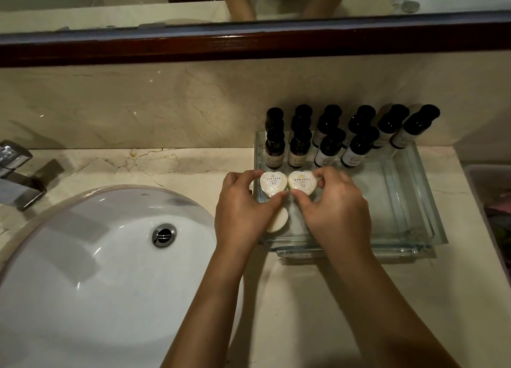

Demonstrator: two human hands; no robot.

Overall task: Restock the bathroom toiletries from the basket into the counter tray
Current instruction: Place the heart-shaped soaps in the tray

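Note:
A clear glass tray [409, 201] stands on the marble counter right of the sink. Several small dark bottles [329, 146] stand in two rows along its back. Two white heart-shaped soaps lie side by side at the tray's front left. My left hand [240, 210] pinches the left soap [272, 183] between thumb and fingers. My right hand [334, 204] pinches the right soap [302, 182] the same way. A third pale soap [278, 220] shows partly below my left hand. The basket [489, 201] is at the right edge, mostly out of frame.
A white oval sink [96, 271] with a chrome drain fills the lower left. A chrome faucet [16, 174] sits at the far left. A marble backsplash and a dark wooden mirror frame [249, 42] run behind the counter.

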